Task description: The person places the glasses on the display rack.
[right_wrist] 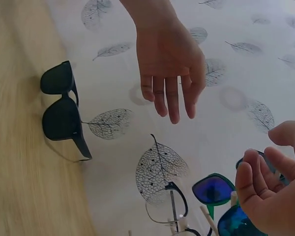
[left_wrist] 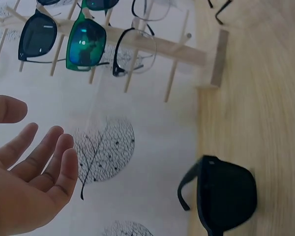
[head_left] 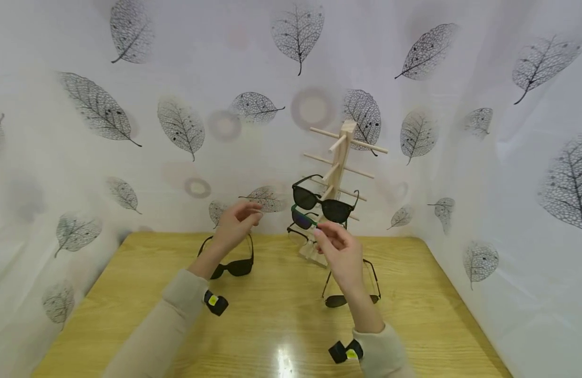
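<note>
My left hand [head_left: 234, 226] hangs in the air left of the wooden display stand [head_left: 340, 157], fingers loosely bent and holding nothing. In the head view it partly covers black sunglasses [head_left: 239, 266] lying on the table. My right hand [head_left: 340, 257] is in front of the stand's lower part, with loosely curled fingers and nothing in them. Black sunglasses [head_left: 336, 211] hang on the stand above it. Below these sit green-framed sunglasses [left_wrist: 86, 44] with mirrored lenses, then eyeglasses [left_wrist: 137, 51] with clear lenses.
Thin-framed dark sunglasses [head_left: 336, 301] lie on the wooden table [head_left: 272, 310], partly behind my right wrist in the head view. The stand's upper pegs [head_left: 370, 147] stick out sideways and forward. A white leaf-patterned sheet [head_left: 253, 47] surrounds the back and sides.
</note>
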### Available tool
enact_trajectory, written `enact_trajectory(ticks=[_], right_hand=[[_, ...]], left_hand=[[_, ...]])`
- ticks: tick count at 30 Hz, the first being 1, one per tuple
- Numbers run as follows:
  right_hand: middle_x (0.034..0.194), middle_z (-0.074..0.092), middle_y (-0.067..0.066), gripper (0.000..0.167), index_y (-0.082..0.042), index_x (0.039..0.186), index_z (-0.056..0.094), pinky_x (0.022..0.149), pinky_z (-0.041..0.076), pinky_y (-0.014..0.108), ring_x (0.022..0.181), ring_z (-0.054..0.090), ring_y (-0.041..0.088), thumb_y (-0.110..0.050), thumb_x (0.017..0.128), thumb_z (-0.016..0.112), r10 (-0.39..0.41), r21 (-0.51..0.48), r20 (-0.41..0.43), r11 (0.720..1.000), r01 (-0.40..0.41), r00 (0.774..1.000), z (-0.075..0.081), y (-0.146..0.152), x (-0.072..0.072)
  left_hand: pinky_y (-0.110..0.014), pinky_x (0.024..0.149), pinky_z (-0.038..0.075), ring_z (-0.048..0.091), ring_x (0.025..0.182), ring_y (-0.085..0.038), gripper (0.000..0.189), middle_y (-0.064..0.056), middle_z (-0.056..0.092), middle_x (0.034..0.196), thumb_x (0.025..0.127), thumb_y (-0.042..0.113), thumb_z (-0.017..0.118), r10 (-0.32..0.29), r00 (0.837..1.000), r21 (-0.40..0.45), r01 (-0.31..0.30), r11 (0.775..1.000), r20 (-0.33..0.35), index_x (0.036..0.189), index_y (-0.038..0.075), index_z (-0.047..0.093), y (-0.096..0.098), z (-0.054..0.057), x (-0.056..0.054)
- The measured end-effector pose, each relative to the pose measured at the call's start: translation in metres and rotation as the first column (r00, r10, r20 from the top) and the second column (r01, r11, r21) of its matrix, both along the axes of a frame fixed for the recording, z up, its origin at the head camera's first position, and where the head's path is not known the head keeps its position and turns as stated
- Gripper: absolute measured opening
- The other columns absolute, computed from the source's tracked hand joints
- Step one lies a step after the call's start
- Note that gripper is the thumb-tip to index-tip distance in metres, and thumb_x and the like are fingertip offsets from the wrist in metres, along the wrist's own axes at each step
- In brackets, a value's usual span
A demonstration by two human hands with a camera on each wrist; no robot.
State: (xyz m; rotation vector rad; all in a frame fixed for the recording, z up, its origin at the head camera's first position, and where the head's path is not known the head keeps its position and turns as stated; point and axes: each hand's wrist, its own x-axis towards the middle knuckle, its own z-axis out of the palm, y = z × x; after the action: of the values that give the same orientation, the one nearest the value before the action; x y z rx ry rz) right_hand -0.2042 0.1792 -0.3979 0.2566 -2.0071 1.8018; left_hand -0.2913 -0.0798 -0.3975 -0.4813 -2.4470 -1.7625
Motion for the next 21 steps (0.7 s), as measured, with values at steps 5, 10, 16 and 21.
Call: enact_trajectory(ticks=[5, 10, 16, 21], right_hand=[[0.097, 0.072, 0.02, 0.024, -0.003, 0.122, 0.075, 0.069, 0.06, 0.025, 0.074, 0.071, 0.018, -0.013, 0.099, 0.074, 0.076, 0.038, 0.043, 0.996, -0.078, 0.996, -0.013, -0.022, -0.008], [0.102, 0.072, 0.021, 0.027, -0.005, 0.125, 0.074, 0.071, 0.061, 0.028, 0.074, 0.069, 0.011, -0.014, 0.1, 0.074, 0.124, 0.052, 0.113, 0.99, -0.131, 0.986, -0.026, -0.039, -0.018], [0.106, 0.074, 0.017, 0.032, -0.008, 0.129, 0.074, 0.07, 0.061, 0.03, 0.08, 0.073, 0.02, -0.02, 0.1, 0.076, 0.165, 0.097, 0.201, 0.978, -0.187, 0.966, -0.046, -0.056, -0.028], [0.105, 0.074, 0.016, 0.033, -0.009, 0.131, 0.073, 0.066, 0.057, 0.023, 0.085, 0.074, 0.035, -0.023, 0.101, 0.073, 0.195, 0.132, 0.225, 0.965, -0.228, 0.955, -0.062, -0.068, -0.037]], left_hand=[[-0.039, 0.084, 0.059, 0.071, 0.11, -0.033, 0.036, -0.023, 0.073, 0.128, 0.105, 0.021, 0.064, -0.001, 1.0, -0.026, 0.001, 1.0, 0.014, 0.139, 0.009, 0.066, -0.024, -0.016, 0.003], [-0.031, 0.079, 0.059, 0.071, 0.111, -0.037, 0.037, -0.024, 0.073, 0.125, 0.105, 0.018, 0.064, 0.006, 1.0, -0.031, -0.006, 1.0, -0.001, 0.139, 0.004, 0.065, -0.039, -0.025, 0.009], [-0.031, 0.077, 0.057, 0.072, 0.109, -0.032, 0.04, -0.026, 0.072, 0.127, 0.105, 0.018, 0.065, 0.047, 0.998, -0.068, -0.045, 0.997, 0.029, 0.142, 0.002, 0.063, -0.059, -0.039, 0.019], [-0.027, 0.075, 0.057, 0.071, 0.112, -0.034, 0.041, -0.027, 0.071, 0.13, 0.105, 0.018, 0.066, 0.098, 0.994, -0.091, -0.095, 0.991, 0.037, 0.143, 0.003, 0.062, -0.08, -0.049, 0.026]])
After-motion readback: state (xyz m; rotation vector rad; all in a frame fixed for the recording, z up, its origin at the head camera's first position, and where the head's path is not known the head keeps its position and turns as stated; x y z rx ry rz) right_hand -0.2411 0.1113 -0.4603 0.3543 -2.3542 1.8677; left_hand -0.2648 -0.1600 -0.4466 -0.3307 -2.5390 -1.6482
